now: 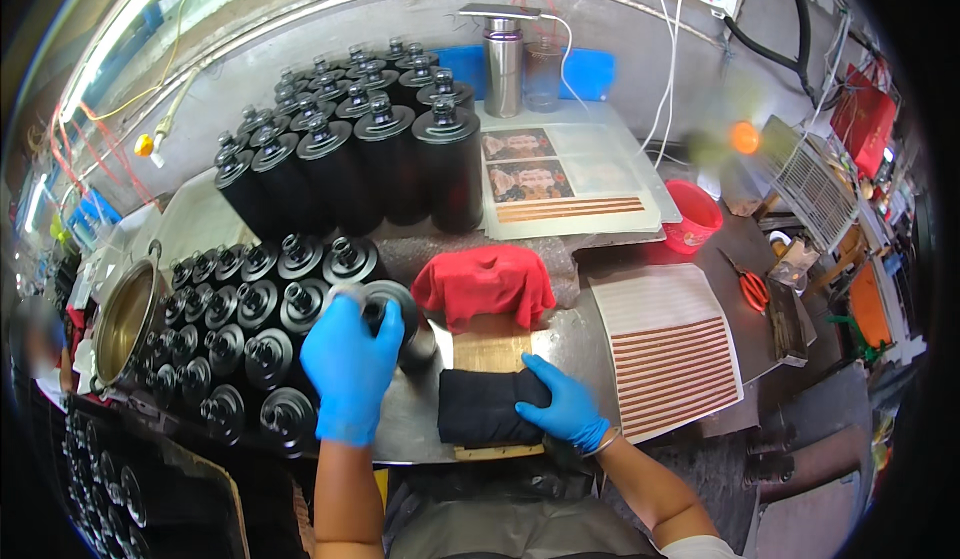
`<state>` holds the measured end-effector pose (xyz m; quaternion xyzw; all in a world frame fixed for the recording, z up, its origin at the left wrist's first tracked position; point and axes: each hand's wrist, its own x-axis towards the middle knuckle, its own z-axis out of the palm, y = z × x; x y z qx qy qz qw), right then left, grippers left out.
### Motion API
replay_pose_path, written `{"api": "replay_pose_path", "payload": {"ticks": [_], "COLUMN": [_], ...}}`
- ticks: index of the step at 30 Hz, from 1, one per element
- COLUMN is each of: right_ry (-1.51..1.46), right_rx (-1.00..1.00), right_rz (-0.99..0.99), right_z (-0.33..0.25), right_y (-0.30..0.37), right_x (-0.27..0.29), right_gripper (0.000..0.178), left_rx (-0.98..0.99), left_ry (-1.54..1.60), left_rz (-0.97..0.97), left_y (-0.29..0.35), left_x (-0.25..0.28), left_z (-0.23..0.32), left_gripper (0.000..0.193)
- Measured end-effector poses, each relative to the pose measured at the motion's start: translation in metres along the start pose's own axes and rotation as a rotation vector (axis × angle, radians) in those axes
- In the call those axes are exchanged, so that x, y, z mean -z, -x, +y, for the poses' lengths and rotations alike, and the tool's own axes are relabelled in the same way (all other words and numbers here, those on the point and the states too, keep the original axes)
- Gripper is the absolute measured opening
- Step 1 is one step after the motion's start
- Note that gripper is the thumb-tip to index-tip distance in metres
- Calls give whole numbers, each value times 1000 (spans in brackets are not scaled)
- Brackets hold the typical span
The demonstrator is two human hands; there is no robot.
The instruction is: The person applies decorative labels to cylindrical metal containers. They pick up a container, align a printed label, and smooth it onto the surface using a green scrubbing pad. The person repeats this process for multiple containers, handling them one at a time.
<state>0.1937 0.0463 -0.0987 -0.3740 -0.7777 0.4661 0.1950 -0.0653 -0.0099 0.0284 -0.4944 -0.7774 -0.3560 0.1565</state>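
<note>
My left hand, in a blue glove, closes around the top of a black cylinder with a stepped neck. A blurred pale grey patch shows at its fingertips; I cannot tell what it is. My right hand, also gloved in blue, grips the right end of a folded black cloth, thumb and fingers spread across it. Beneath the cloth lies a wooden board. A red cloth is draped over something just beyond the board.
Several black cylinders crowd the left, and taller ones stand behind. A brass-coloured pot sits far left. At right are a sheet with brown strips, scissors and a red bucket. A steel flask stands at the back.
</note>
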Motion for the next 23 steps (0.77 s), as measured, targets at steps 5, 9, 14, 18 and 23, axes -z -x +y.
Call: {"api": "replay_pose_path", "payload": {"ticks": [5, 9, 14, 18, 23], "right_ry": [39, 23, -29, 28, 51], "right_rx": [0, 27, 51, -27, -140], "right_rz": [-21, 23, 34, -36, -29], "right_z": [-10, -11, -12, -21, -7], "right_y": [-10, -19, -17, -6, -23], "right_x": [-14, -33, -34, 3, 51], "right_gripper": [75, 72, 71, 66, 67], "left_rx": [158, 58, 91, 145, 336], "left_ry": [532, 450, 106, 561, 1204], "left_rz": [156, -190, -430, -303, -368], "left_y": [-6, -33, -58, -35, 57], "left_x": [84, 80, -39, -61, -92], "left_z": [53, 52, 23, 27, -18], "left_gripper": [23, 23, 21, 48, 97]}}
